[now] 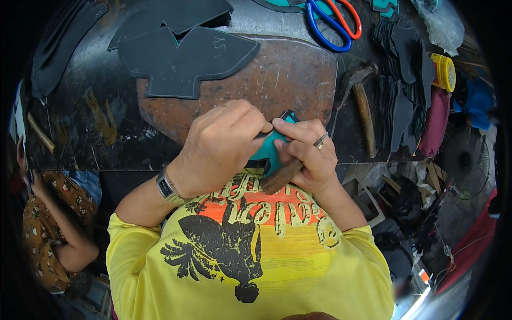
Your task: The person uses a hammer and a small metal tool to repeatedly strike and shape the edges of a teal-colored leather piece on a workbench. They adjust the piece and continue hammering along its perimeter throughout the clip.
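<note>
Yellow shirt (pixel 256 266) w/ a dark bird print fills the bottom of the view, closest to the lens; just above it both hands meet at the near edge of the tabletop (pixel 96 144). Left hand (pixel 218 146) is curled tight, fingers folded down onto a small teal piece (pixel 269 149) w/ a black edge, pinning it. Right hand (pixel 309 154) is closed too, thumb and forefinger pinching the teal piece from the other side while also gripping a brown wooden-handled tool (pixel 282 176); its working end is hidden under the fingers, so can't tell blade or point. Teal piece sits between the two hands, held just off the tabletop edge, over the shirt. Risks, as I judge them: the tool tip works v. close to the left fingertips, so a slip could nick them; piece is small and held in air, so it could twist or drop to the lap; too much force could tear or mis-cut the edge. Count: 2 hands, 1 teal piece, 1 tool in hand, 1 watch (pixel 166 188) on left wrist, 1 ring (pixel 321 141) on right. On the tabletop: 1 hammer (pixel 362 106), 2 pairs of scissors (pixel 333 21) (blue, orange-red), 2 large dark cut sheets (pixel 186 58), 1 stack of smaller dark cut pieces (pixel 400 80) at right, exact no. unclear, 1 yellow-lidded tub (pixel 444 72). Another person's arm in a floral sleeve (pixel 42 234) shows lower left.
</note>
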A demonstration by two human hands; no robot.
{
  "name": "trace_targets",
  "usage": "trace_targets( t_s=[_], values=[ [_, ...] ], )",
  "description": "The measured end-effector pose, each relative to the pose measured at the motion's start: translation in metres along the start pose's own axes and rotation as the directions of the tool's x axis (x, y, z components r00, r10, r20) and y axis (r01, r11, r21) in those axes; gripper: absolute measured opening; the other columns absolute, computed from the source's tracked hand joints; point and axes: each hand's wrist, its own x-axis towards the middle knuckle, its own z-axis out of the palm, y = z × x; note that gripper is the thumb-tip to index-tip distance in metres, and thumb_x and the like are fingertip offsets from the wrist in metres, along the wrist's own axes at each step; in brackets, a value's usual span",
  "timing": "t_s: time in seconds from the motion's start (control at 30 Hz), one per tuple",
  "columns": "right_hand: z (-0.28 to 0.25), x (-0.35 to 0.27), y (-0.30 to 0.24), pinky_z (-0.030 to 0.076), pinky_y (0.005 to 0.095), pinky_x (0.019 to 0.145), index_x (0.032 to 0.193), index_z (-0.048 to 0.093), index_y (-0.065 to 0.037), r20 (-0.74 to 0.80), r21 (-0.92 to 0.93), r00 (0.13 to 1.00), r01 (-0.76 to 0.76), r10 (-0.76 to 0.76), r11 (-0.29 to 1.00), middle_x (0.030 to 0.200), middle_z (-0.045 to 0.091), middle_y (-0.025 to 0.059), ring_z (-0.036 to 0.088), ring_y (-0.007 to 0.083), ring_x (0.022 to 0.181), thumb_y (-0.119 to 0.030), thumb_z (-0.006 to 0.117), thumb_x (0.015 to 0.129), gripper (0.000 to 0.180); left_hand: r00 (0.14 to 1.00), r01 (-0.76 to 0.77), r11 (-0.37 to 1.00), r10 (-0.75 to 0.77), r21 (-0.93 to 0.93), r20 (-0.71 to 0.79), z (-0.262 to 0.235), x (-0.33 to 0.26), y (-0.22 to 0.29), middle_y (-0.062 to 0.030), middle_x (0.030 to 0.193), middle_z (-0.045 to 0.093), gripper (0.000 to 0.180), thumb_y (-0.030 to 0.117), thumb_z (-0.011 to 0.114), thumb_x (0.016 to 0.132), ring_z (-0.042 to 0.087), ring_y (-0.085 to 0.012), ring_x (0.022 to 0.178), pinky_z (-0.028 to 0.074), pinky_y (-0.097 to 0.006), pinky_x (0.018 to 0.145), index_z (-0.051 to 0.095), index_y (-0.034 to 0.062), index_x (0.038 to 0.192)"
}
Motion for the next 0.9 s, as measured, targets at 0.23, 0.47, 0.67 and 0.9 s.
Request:
trace_targets(
  t_s=[0.23, 0.47, 0.67, 0.9],
  values=[
    [-0.003, 0.005, -0.006, 0.054, 0.0390, 0.074, 0.089, 0.064, -0.005, 0.022, -0.027, 1.000, -0.012, 0.013, 1.000, 0.119, 0.077, 0.0145, 0.070, 0.0283, 0.086, 0.000, 0.084, 0.078, 0.024, 0.999, -0.036, 0.989, 0.030, 0.142, 0.043, -0.011, 0.011, -0.005, -0.0074, 0.092, 0.065, 0.018, 0.010, 0.084, 0.080, 0.064, -0.0283, 0.087, 0.048, -0.039, 0.079, 0.071, 0.0067, 0.091],
    [-0.004, 0.006, -0.010, 0.056, 0.0407, 0.076, 0.092, 0.063, -0.005, 0.053, -0.102, 0.998, 0.036, -0.031, 0.994, 0.121, 0.077, 0.0160, 0.071, 0.0304, 0.089, -0.001, 0.083, 0.077, 0.025, 0.966, -0.170, 0.978, 0.141, 0.121, 0.215, -0.038, 0.030, -0.015, -0.0036, 0.096, 0.065, 0.014, 0.013, 0.082, 0.083, 0.062, -0.0251, 0.096, 0.046, -0.040, 0.087, 0.076, 0.0081, 0.095],
    [-0.006, 0.003, -0.012, 0.058, 0.0422, 0.078, 0.094, 0.065, -0.003, 0.130, -0.190, 0.990, 0.082, -0.057, 0.978, 0.122, 0.075, 0.0185, 0.071, 0.0317, 0.095, -0.009, 0.076, 0.073, 0.025, 0.937, -0.271, 0.955, 0.235, 0.116, 0.257, -0.041, 0.038, -0.017, -0.0033, 0.094, 0.066, 0.014, 0.012, 0.080, 0.081, 0.065, -0.0239, 0.093, 0.047, -0.038, 0.084, 0.076, 0.0090, 0.094],
    [-0.007, 0.006, -0.023, 0.058, 0.0409, 0.080, 0.092, 0.065, -0.005, 0.181, -0.237, 0.980, 0.123, -0.081, 0.964, 0.125, 0.073, 0.0190, 0.069, 0.0289, 0.099, -0.015, 0.072, 0.077, 0.020, 0.928, -0.228, 0.971, 0.195, 0.070, 0.316, -0.046, 0.039, -0.025, -0.0037, 0.088, 0.069, 0.020, 0.006, 0.083, 0.076, 0.066, -0.0240, 0.085, 0.049, -0.038, 0.079, 0.078, 0.0098, 0.095]
  ],
)
